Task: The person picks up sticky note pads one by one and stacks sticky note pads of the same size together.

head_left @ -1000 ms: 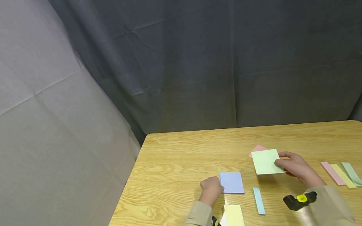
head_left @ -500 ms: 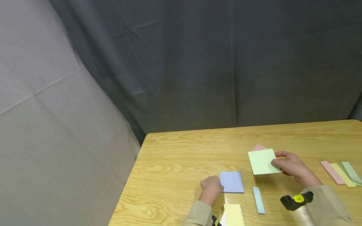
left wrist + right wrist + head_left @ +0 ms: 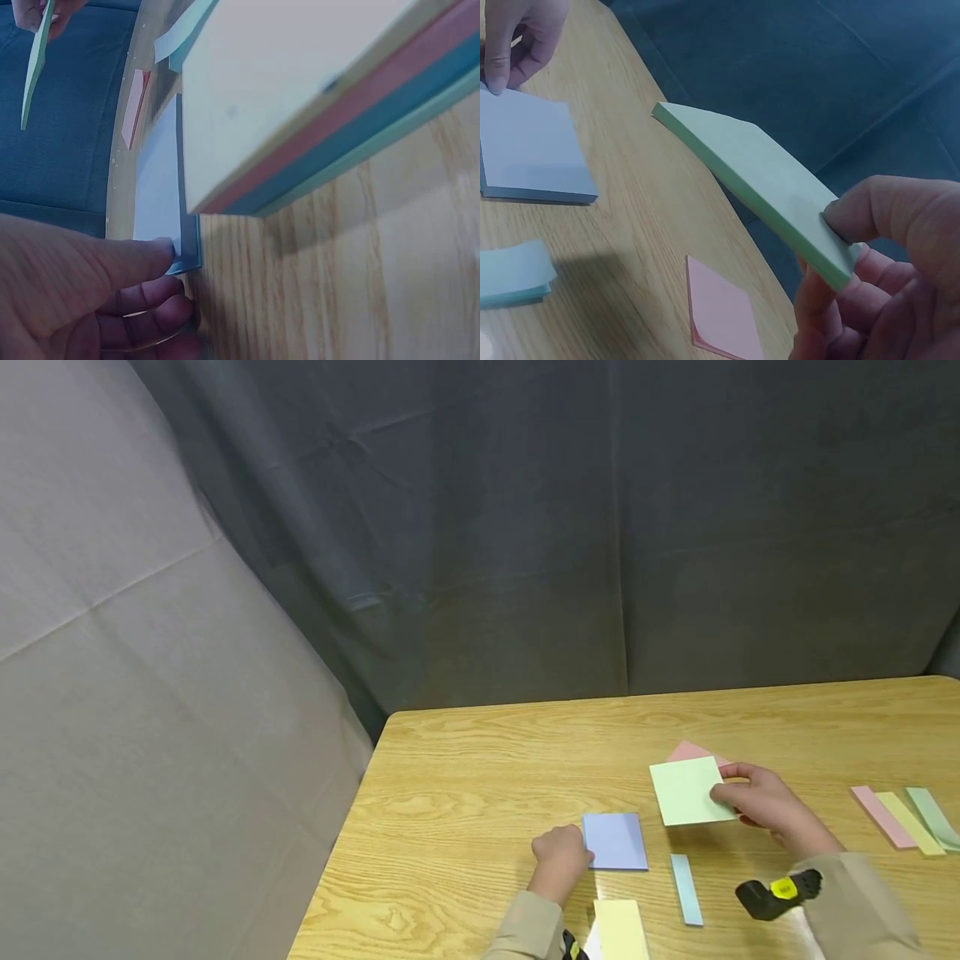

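Note:
My right hand pinches a square pale green sticky note pad by its right edge, thumb on top. The pad is raised over the table; its thick side shows in the right wrist view. My left hand holds the left edge of a lavender sticky note pad lying on the table. In the left wrist view its thumb lies on that pad, with the other fingers curled alongside. Behind the green pad, a pink square pad is partly hidden.
A narrow light blue strip pad lies between the hands. Pink, yellow and green strips lie at the right. Nearest me, a pale yellow-topped stack shows pink, blue and green layers in the left wrist view. Dark cloth hangs behind the table.
My right hand has moved slightly left with the green sticky note pad, uncovering more of the pink pad's right side. My left hand stays on the lavender pad.

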Available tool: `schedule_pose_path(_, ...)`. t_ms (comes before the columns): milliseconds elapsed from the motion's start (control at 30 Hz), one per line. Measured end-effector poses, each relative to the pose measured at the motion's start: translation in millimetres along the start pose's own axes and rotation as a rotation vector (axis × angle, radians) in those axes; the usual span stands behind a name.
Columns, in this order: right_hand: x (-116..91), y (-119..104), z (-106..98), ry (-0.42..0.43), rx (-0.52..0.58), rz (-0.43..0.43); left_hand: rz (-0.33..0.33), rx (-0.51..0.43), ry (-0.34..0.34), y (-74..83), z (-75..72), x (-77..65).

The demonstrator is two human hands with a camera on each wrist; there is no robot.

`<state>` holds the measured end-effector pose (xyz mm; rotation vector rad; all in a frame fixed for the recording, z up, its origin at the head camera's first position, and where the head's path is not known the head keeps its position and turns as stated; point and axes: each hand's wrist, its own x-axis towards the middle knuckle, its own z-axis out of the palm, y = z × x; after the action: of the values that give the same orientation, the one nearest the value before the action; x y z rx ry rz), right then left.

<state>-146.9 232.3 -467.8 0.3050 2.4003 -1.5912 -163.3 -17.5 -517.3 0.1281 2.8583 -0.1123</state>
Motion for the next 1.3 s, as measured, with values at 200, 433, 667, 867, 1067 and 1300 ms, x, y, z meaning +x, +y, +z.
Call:
schedule_pose_path(200, 1, 0, 6, -0.007, 0.011, -0.006, -0.001, 0.001, -0.006, 0.8, -0.9, -0.3)
schedule_pose_path(433, 2, 0, 16, 0.006, 0.018, -0.012, -0.004, -0.01, -0.007, 1.0, -1.9, -1.5)
schedule_pose_path(667, 1, -1, 26, 0.008, 0.039, -0.012, 0.001, -0.016, -0.006, 1.5, -2.8, -2.5)
schedule_pose_path(867, 2, 0, 35, -0.004, 0.065, -0.003, 0.005, -0.022, 0.0, 0.6, -3.6, -3.9)
schedule_pose_path(1067, 4, 4, 44, -0.014, 0.084, 0.017, 0.007, -0.013, 0.015, -0.1, -3.0, -4.6)
schedule_pose_path(1300, 6, 4, 56, -0.018, 0.087, 0.031, 0.007, -0.029, 0.035, -0.9, -1.2, -3.7)
